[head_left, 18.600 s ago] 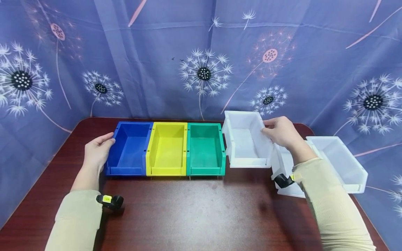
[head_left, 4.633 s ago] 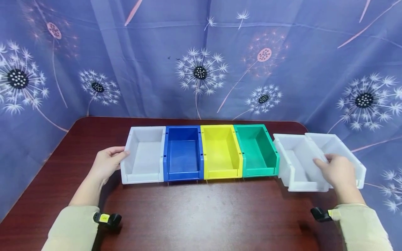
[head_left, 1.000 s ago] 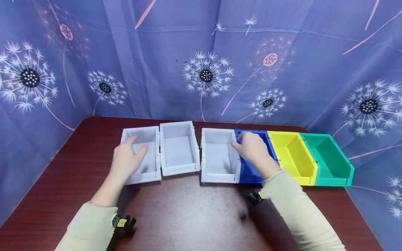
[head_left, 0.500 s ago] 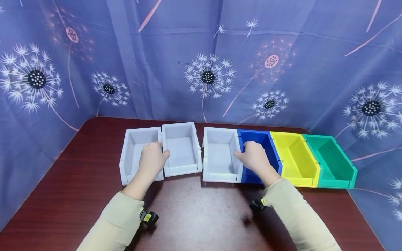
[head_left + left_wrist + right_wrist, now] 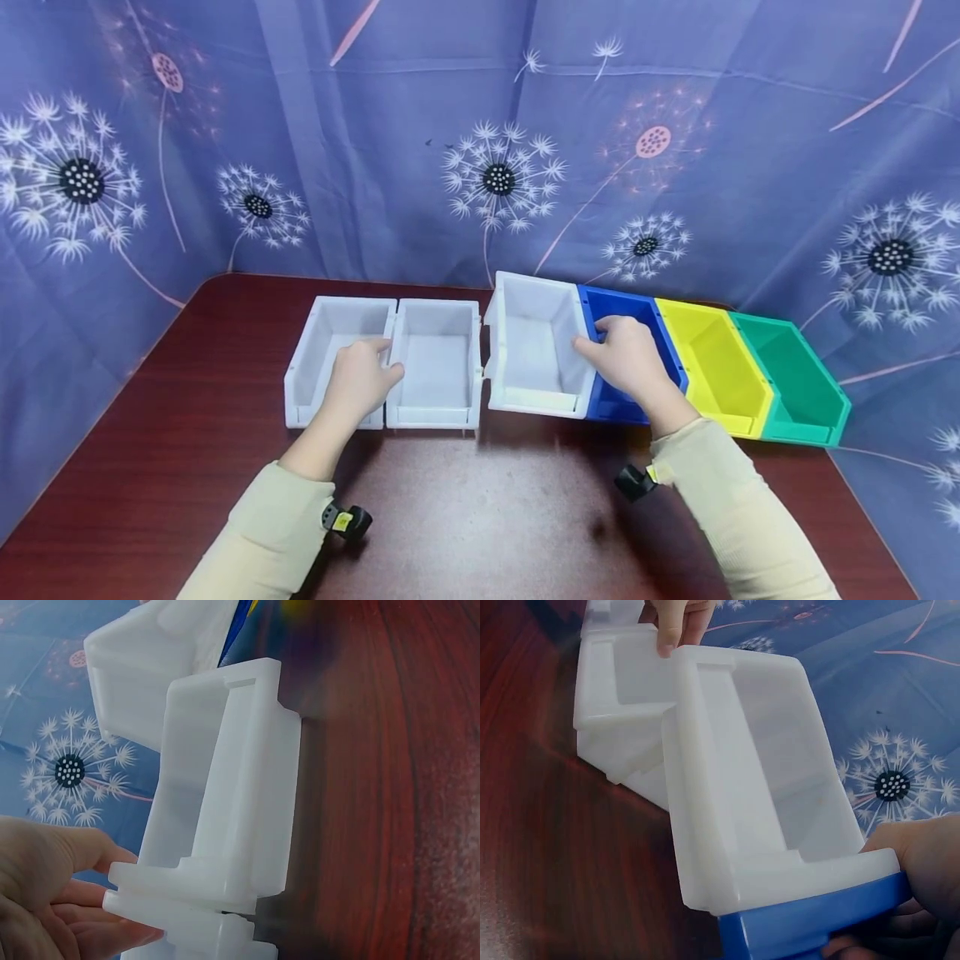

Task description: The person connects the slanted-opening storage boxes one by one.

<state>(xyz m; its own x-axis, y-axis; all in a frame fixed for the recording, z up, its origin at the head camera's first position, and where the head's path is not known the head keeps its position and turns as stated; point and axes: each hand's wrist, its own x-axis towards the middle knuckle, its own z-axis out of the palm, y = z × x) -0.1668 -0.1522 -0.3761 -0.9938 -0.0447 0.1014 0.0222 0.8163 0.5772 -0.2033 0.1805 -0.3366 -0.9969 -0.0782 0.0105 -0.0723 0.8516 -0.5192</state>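
My left hand (image 5: 358, 379) holds the adjoining walls of two white bins: the leftmost bin (image 5: 326, 333) and the second white bin (image 5: 435, 367). In the left wrist view, the thumb and fingers of the left hand (image 5: 49, 889) lie either side of those walls. My right hand (image 5: 626, 358) pinches where a third white bin (image 5: 532, 350) meets the blue bin (image 5: 615, 302). That white bin is raised and tilted, a narrow gap from the second one. The yellow bin (image 5: 708, 362) and the green bin (image 5: 795, 375) continue the row rightward.
The bins stand on a dark reddish wooden table (image 5: 465, 508). A blue curtain (image 5: 375, 167) with dandelion prints hangs close behind its back edge. Each wrist wears a small black camera, such as the left one (image 5: 348, 521).
Over the last second, my left hand moved right onto the white bins' shared walls, and the second bin straightened beside the first. The third white bin and blue bin rose. Earlier, the coloured bins stood farther left.
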